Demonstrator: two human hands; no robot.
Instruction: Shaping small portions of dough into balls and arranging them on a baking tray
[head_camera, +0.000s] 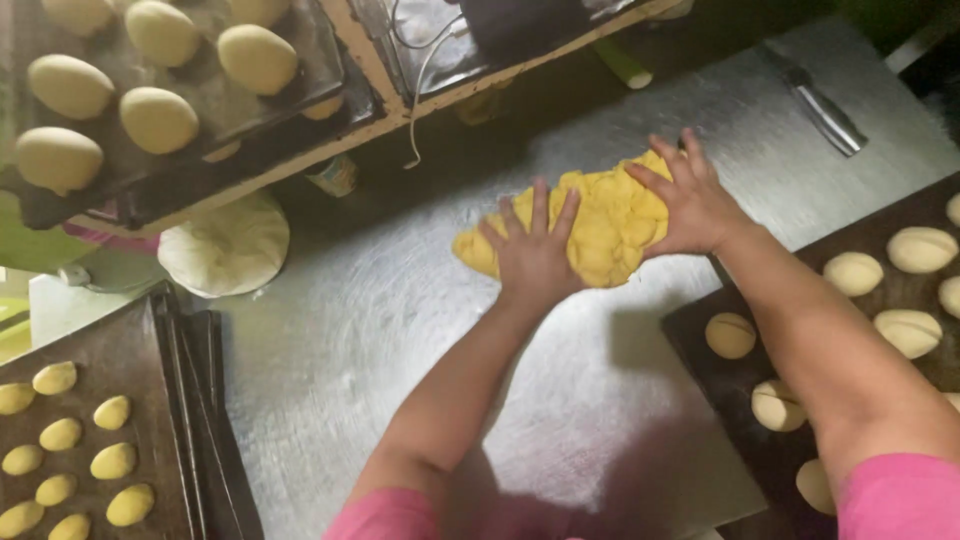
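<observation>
while flat on the steel table (350, 300), both hands press yellow dough (600, 225).

Your left hand (533, 250) and right hand (692, 205) cover the near part of the yellow dough (610, 225), so you cannot see its surface there. At the lower left, the frame edge cuts off the tray of small yellow pieces (110, 350). At the right edge, the tray of pale rounds (700, 305) runs out of frame. The metal tool (825, 110) at upper right is blurred.
</observation>
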